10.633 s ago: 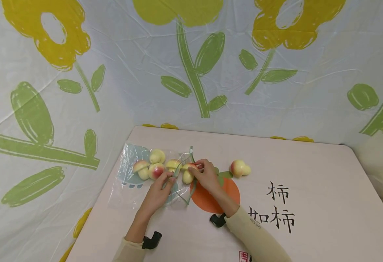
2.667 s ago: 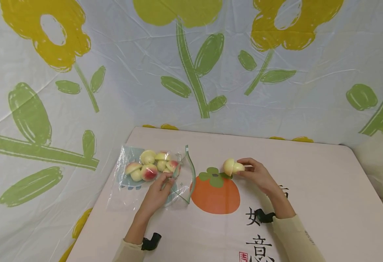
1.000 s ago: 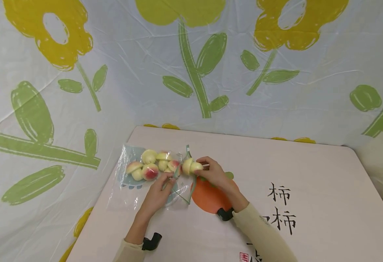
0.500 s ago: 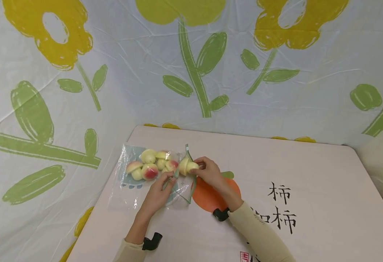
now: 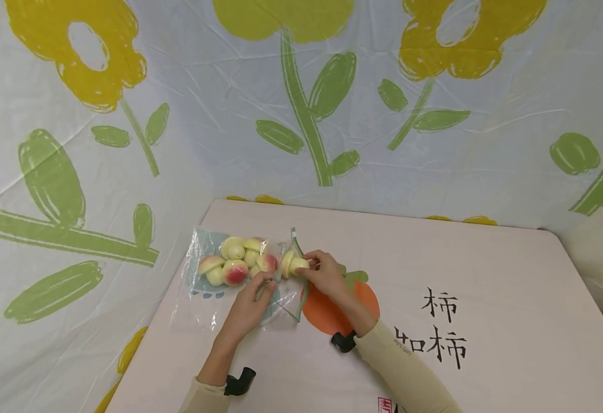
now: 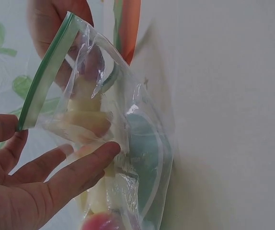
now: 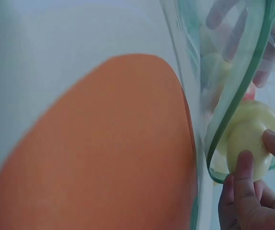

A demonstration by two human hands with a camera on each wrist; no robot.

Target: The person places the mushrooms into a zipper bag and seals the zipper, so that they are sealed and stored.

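Observation:
A clear plastic zip bag (image 5: 288,298) with a green closure strip (image 7: 250,76) lies on the table's left half, its mouth spread toward the right. My left hand (image 5: 250,301) pinches the strip at the near side of the mouth; in the left wrist view (image 6: 41,177), its other fingers extend along the plastic. Between the fingers and thumb of my right hand (image 5: 329,278) is a pale yellow toy mushroom (image 7: 250,143), held by its stem. Its cap is inside the bag's mouth. Several yellow and pink toy mushrooms (image 5: 234,272) are bunched deeper inside the bag.
The pale tabletop (image 5: 513,298) bears a printed orange persimmon (image 5: 327,310) under my right wrist, and black characters (image 5: 441,304) to its right. Flower-printed cloth (image 5: 219,115) hangs behind and to the left. Each wrist wears a black device (image 5: 239,381).
My right hand has picked up the mushroom from right of the bag and brought it leftward into the mouth. The earlier-held mushroom now lies deeper inside. My left hand has kept its place.

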